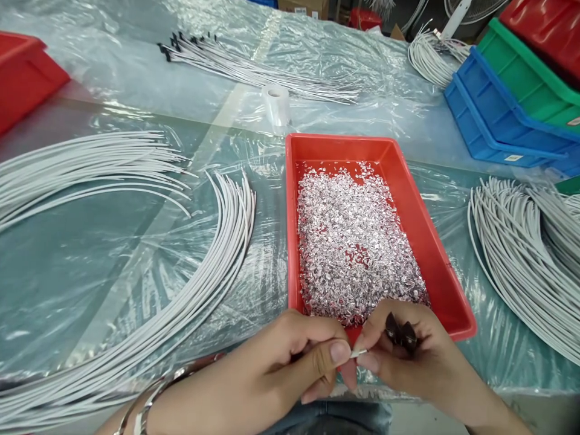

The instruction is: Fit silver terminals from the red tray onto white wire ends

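My left hand is closed in a pinch on a white cable, and only a short piece of its end shows past the thumb. The thumb and forefinger of my right hand meet at that cable end. Tucked in the right hand is a pair of cutting pliers, its two dark jaws pointing up and its handles hidden by the palm. Both hands are over the near edge of a red tray. Shiny silver scraps cover much of the tray's floor.
White cables lie in a curved bundle and a second bundle at left. Coiled cables lie at right, below stacked bins. Behind the tray are a clear tape roll and black-ended cables. A red bin stands far left.
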A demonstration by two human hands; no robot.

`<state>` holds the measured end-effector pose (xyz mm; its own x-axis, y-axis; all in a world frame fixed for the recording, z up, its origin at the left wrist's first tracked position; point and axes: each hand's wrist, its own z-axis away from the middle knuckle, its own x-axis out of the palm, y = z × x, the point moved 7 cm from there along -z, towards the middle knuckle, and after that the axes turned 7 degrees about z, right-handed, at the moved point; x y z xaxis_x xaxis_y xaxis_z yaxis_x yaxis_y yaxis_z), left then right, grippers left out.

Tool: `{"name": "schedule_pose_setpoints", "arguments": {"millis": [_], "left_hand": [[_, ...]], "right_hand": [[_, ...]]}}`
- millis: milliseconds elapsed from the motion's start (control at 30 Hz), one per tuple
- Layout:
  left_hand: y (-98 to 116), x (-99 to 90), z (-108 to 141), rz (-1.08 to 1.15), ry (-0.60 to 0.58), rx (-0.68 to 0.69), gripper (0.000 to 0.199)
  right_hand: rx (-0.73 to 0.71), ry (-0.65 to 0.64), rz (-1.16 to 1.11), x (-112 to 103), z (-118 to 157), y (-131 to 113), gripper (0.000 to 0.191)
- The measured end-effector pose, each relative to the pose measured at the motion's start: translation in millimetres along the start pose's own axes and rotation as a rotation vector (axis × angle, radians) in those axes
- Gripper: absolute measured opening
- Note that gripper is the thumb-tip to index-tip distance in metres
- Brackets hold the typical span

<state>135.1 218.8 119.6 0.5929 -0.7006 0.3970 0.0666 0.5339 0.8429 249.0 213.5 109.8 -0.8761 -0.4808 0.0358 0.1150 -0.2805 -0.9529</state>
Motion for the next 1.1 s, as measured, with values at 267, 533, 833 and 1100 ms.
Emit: {"name": "schedule_pose_setpoints", "arguments": {"millis": [267, 533, 833, 1100], "left_hand": [[-1, -2.1, -1, -0.034, -0.001, -0.019, 0.039], [-6, -1.1, 1, 0.012, -0.024, -0.078, 0.039], [-6, 2.2, 2, -0.015, -0.071, -0.104, 0.038], [-5, 2.2, 3, -0.029, -0.077, -0.103, 0.037]], "right_hand": [[-0.055, 0.005, 0.007, 0, -2, -8, 0.006], [0.019, -0.063, -0.052, 2, 1, 4, 0.010], [0.027, -0.100, -0.097, 6, -2, -5, 0.012], [0.068, -0.151, -0.173, 8, -2, -3, 0.013]]}}
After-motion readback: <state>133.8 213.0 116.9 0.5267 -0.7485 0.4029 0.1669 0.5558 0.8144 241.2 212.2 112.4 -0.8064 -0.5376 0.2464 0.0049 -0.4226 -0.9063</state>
